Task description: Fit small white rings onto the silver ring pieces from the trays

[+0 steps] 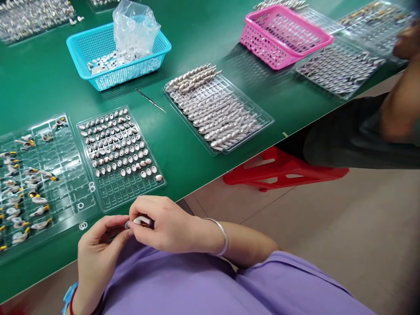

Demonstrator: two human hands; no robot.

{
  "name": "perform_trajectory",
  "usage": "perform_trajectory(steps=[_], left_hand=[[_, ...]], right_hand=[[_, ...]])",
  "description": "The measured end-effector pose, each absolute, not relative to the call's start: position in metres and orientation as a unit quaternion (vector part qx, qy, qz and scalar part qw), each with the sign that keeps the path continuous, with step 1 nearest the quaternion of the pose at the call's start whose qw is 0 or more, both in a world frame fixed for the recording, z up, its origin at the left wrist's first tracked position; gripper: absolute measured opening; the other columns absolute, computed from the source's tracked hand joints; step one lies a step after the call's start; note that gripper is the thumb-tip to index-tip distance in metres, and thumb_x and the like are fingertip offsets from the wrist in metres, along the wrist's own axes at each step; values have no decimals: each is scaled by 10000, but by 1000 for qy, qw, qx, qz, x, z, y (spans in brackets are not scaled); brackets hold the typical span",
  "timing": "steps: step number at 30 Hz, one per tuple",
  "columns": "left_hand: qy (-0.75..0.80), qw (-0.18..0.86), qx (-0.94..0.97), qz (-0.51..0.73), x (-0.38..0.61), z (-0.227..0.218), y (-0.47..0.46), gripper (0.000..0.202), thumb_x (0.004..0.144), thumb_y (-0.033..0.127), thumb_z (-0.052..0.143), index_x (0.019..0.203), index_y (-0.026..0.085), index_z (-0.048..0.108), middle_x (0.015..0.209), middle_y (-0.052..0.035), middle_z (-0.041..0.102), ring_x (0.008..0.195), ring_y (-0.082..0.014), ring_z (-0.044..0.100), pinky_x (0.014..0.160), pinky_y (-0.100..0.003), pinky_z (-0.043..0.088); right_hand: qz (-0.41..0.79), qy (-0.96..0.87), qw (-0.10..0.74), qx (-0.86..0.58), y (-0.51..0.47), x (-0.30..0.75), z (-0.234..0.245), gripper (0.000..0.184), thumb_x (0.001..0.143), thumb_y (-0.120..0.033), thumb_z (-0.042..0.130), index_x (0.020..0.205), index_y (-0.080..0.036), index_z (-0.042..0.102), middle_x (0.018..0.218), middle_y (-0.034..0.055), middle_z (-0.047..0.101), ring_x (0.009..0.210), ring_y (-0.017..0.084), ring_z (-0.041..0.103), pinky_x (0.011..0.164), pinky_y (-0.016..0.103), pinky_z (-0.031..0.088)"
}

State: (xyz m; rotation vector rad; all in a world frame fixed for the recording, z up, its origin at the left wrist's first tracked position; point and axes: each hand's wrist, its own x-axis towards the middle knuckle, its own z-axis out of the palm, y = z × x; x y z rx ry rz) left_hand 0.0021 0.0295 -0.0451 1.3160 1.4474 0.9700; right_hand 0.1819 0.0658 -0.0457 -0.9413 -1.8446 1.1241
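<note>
Close to my body at the table's front edge, both hands meet around a small white earbud housing (141, 220). My right hand (164, 225) grips it between thumb and fingers, with a dark end poking out beside the palm. With thumb and index finger, my left hand (101, 245) pinches the housing's other end, where a small rounded part shows. Just beyond lies a clear tray (118, 194) with rows of small oval white shells. Left of it, another clear tray (70, 183) carries earbud pieces with yellow tabs. Thin white rings (83, 225) lie by its corner.
A tweezer-like metal tool (150, 100) lies beyond the trays. Behind it stands a blue basket (127, 71) with white parts and a plastic bag (134, 30). A stem-filled tray (239, 98), a pink basket (262, 50), a red stool (282, 173) and a co-worker's arm (402, 100) are rightward.
</note>
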Motion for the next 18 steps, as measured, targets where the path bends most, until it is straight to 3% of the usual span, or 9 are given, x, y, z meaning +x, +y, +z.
perform_trajectory(steps=[5, 10, 18], left_hand=[[589, 432, 569, 377, 2, -43, 29, 153, 749, 176, 772, 860, 281, 763, 761, 54, 773, 661, -109, 719, 622, -121, 570], [591, 312, 653, 357, -2, -45, 22, 192, 777, 165, 745, 940, 267, 748, 813, 41, 766, 684, -111, 704, 660, -158, 563], [543, 164, 746, 349, -1, -42, 20, 170, 815, 102, 706, 936, 221, 721, 818, 14, 764, 677, -110, 696, 763, -214, 551]], right_hand=[[445, -728, 374, -364, 66, 182, -47, 91, 828, -130, 545, 756, -178, 516, 704, -13, 558, 616, 102, 474, 614, 214, 390], [469, -718, 367, -362, 66, 182, -44, 108, 828, -120, 545, 752, -179, 496, 721, -19, 534, 630, 98, 461, 615, 216, 383], [700, -542, 298, -356, 74, 184, -43, 128, 773, -184, 627, 853, -178, 528, 708, -56, 529, 606, 75, 484, 563, 187, 399]])
